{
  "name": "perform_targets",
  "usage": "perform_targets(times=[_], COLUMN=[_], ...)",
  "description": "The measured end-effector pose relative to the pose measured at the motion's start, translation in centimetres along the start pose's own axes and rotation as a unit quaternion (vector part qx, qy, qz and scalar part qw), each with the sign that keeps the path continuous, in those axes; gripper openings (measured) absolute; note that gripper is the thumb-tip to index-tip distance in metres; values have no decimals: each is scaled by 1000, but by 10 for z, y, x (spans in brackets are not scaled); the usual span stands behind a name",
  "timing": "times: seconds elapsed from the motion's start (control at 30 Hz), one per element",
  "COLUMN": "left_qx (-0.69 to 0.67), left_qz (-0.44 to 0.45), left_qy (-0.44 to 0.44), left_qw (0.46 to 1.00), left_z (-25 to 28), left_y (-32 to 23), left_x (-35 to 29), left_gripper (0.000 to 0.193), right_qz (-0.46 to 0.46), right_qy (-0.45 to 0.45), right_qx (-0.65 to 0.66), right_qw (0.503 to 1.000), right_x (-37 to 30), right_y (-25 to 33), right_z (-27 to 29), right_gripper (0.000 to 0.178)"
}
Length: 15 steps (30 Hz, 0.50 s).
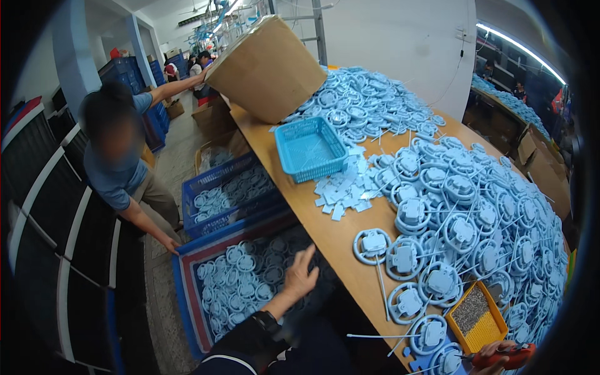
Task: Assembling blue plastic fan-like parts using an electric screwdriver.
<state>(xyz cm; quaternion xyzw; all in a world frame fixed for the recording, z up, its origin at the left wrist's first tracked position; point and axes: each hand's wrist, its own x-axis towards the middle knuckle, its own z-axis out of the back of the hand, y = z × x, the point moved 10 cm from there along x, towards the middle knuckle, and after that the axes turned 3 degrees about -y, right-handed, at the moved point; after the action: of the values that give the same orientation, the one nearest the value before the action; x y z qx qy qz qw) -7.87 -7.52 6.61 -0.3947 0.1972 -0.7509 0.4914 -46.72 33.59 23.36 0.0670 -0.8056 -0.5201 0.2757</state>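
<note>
My left hand (300, 276) hangs over the blue crate (187, 300) left of the table, fingers stretched out and holding nothing. In that crate lie several light-blue round plastic parts (235, 278). At the lower right, my right hand (498, 357) is closed around a red and black screwdriver (509, 356), partly cut off by the frame edge. Its tip points left, close to a light-blue ring-shaped part (447, 361) at the table's near edge. Just above it, a yellow tray (490, 325) holds many small metal screws (470, 309).
More ring-shaped parts with thin stems (462, 231) are heaped over the wooden table (331, 240). Flat blue pieces (347, 187) lie by a blue basket (306, 153). Across the crates, a co-worker (122, 162) touches a tilted cardboard box (265, 72) and the crate's rim.
</note>
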Motion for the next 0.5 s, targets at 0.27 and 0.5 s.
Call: perform_targets(times=[0.27, 0.5], left_qx=[-18, 72], left_qz=[80, 147], left_qy=[204, 256], left_qw=[975, 953], left_z=[-83, -102], left_y=[38, 103], left_x=[-129, -178], left_gripper=[46, 45], right_qz=[42, 19], right_qy=[49, 38], right_qx=[-16, -33], right_qw=[998, 999], right_x=[2, -1], right_y=[9, 2], right_z=[-16, -19], right_gripper=[57, 61])
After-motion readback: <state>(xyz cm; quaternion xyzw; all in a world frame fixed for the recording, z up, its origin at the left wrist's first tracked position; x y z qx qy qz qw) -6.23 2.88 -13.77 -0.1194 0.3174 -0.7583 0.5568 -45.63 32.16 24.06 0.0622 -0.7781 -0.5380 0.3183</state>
